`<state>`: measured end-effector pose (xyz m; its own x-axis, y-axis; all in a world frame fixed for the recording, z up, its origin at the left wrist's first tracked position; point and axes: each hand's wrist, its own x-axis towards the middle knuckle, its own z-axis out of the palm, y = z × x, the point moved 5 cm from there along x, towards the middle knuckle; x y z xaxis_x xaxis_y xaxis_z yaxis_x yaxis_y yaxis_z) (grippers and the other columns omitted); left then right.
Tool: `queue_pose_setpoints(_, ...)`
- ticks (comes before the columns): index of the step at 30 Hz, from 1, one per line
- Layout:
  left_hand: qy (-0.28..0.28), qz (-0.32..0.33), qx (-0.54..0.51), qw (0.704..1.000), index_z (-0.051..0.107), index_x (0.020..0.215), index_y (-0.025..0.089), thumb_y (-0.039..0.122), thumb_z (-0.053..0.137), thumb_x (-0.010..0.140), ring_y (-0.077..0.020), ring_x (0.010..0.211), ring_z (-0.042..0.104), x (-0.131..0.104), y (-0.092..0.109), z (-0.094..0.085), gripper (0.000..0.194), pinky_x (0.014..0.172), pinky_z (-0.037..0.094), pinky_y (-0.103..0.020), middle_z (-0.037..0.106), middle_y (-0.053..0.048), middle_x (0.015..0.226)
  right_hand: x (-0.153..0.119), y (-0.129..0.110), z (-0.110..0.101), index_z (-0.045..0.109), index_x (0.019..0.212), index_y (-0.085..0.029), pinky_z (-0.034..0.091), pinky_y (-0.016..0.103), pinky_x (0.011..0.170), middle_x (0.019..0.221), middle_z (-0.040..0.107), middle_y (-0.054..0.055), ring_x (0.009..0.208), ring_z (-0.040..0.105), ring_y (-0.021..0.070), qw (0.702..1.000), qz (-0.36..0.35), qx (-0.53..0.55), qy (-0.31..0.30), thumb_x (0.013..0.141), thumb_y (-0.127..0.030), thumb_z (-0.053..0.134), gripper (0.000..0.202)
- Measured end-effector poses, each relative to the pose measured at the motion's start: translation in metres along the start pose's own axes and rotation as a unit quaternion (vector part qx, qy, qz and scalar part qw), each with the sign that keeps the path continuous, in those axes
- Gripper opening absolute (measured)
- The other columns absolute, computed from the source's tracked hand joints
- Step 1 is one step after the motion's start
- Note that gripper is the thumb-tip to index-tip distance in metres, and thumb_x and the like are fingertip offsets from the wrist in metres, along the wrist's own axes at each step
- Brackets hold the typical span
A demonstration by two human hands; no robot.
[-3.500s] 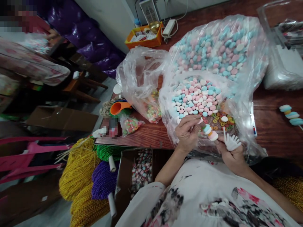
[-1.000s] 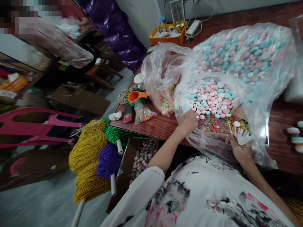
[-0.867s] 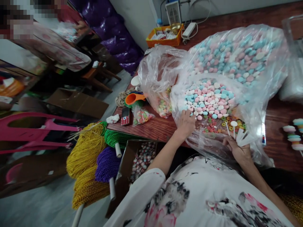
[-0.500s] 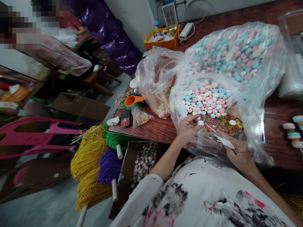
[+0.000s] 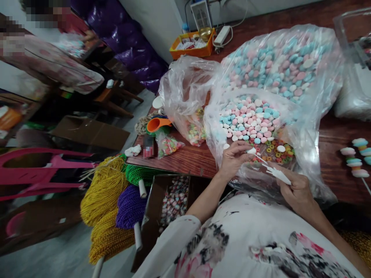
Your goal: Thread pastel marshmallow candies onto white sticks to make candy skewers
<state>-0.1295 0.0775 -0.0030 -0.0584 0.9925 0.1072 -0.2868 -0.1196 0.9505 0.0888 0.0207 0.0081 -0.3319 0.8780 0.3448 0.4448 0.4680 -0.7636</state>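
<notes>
My left hand point(image 5: 235, 157) is closed in a pinch on a small white marshmallow-like disc point(image 5: 251, 151) at the tip of a thin white stick point(image 5: 261, 158). Whether the stick has pierced the disc I cannot tell. Several white sticks point(image 5: 278, 175) are gripped in my right hand point(image 5: 297, 187), the thin one pointing left from them. Both hands are over the near edge of a clear plastic bag point(image 5: 307, 143). Pink, white and blue discs point(image 5: 251, 119) lie just beyond my fingers, with small coloured rings point(image 5: 269, 148) nearer.
Stacked discs on sticks point(image 5: 354, 162) lie at the right. A smaller bag of rings point(image 5: 193, 127), an orange scoop point(image 5: 155, 124) and a yellow tray point(image 5: 191, 52) are to the left and back. Below the table edge are a carton point(image 5: 152, 208) and yellow cord bundles point(image 5: 104, 193). Another person point(image 5: 58, 63) sits at far left.
My left hand has moved slightly right, bringing the white disc up to the stick's tip; half a second ago the two looked apart. My view has turned a little to the right.
</notes>
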Motion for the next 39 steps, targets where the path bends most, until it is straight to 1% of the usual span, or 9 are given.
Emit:
queue_pose_setpoints(8,0.061,-0.103,-0.113,0.986,0.082,0.102,0.026,0.028,0.098,0.059,-0.0130,0.089,0.068,-0.007,-0.010,0.007,0.045,0.086,0.055,-0.027,0.077,-0.002,0.100,0.000,-0.003,0.000,0.066,0.140,-0.027,0.064,0.032,0.094,0.126,0.076,0.002,0.105,0.078,0.0218,1.000,-0.012,0.001,0.001,0.083,0.002,0.051,0.065)
queue_pose_setpoints(11,0.070,-0.109,-0.117,0.985,0.082,0.103,0.024,0.031,0.097,0.059,-0.0129,0.087,0.068,-0.008,-0.012,0.009,0.047,0.086,0.056,-0.027,0.078,-0.003,0.101,-0.001,-0.002,0.002,0.063,0.143,-0.028,0.063,0.034,0.096,0.129,0.075,0.002,0.107,0.077,0.0224,1.000,-0.011,0.003,-0.008,0.084,0.001,0.052,0.066)
queue_pose_setpoints(14,0.062,-0.060,-0.077,0.993,0.082,0.103,0.023,0.033,0.096,0.064,-0.0133,0.089,0.069,-0.007,-0.009,0.007,0.043,0.085,0.056,-0.026,0.077,-0.004,0.101,-0.003,-0.001,0.004,0.062,0.145,-0.028,0.063,0.035,0.098,0.131,0.074,0.002,0.111,0.076,0.0222,1.000,-0.011,-0.006,-0.016,0.085,0.001,0.051,0.067)
queue_pose_setpoints(17,0.050,0.032,0.017,0.998,0.083,0.097,0.023,0.034,0.093,0.069,-0.0138,0.088,0.069,-0.006,0.001,0.004,0.032,0.080,0.056,-0.025,0.075,-0.004,0.094,-0.003,-0.004,0.005,0.060,0.146,-0.029,0.062,0.034,0.098,0.132,0.073,0.002,0.112,0.075,0.0213,0.999,-0.016,-0.016,-0.029,0.086,0.001,0.050,0.068)
queue_pose_setpoints(21,0.040,0.140,0.134,0.980,0.082,0.097,0.023,0.029,0.086,0.079,-0.0138,0.085,0.071,-0.008,0.012,0.004,0.020,0.076,0.058,-0.026,0.076,-0.004,0.091,-0.001,-0.007,0.006,0.061,0.145,-0.026,0.061,0.034,0.099,0.131,0.074,0.004,0.111,0.076,0.0213,0.999,-0.009,-0.023,-0.040,0.086,0.000,0.050,0.066)
queue_pose_setpoints(25,0.030,0.224,0.185,0.956,0.081,0.100,0.023,0.020,0.081,0.084,-0.0140,0.087,0.074,-0.013,0.021,0.010,0.017,0.078,0.061,-0.027,0.079,-0.005,0.093,0.001,-0.009,0.007,0.068,0.137,-0.024,0.063,0.034,0.093,0.123,0.077,0.005,0.105,0.077,0.0229,1.000,0.008,0.005,-0.011,0.089,-0.005,0.053,0.054)
queue_pose_setpoints(31,0.072,0.244,0.164,0.953,0.081,0.102,0.025,0.017,0.082,0.083,-0.0145,0.090,0.076,-0.012,0.021,0.019,0.020,0.081,0.063,-0.027,0.080,-0.005,0.096,-0.009,-0.001,0.024,0.069,0.136,-0.025,0.059,0.029,0.066,0.088,0.078,0.001,0.065,0.069,0.0162,0.994,0.077,0.078,0.024,0.091,-0.014,0.058,0.047)
queue_pose_setpoints(35,0.070,0.236,0.135,0.960,0.081,0.101,0.025,0.017,0.082,0.082,-0.0135,0.088,0.075,-0.008,0.016,0.020,0.021,0.080,0.062,-0.026,0.079,-0.004,0.095,-0.013,0.004,0.036,0.067,0.136,-0.024,0.049,0.026,0.055,0.067,0.064,-0.003,0.053,0.054,0.0125,0.986,0.098,0.122,0.054,0.094,-0.018,0.059,0.044)
queue_pose_setpoints(39,0.042,0.193,0.123,0.973,0.081,0.099,0.024,0.022,0.082,0.083,-0.0134,0.086,0.075,-0.016,0.005,0.025,0.017,0.079,0.061,-0.026,0.078,-0.004,0.095,-0.011,0.005,0.037,0.068,0.131,-0.022,0.045,0.026,0.052,0.063,0.057,-0.005,0.052,0.050,0.0118,0.980,0.104,0.145,0.082,0.096,-0.019,0.059,0.036)
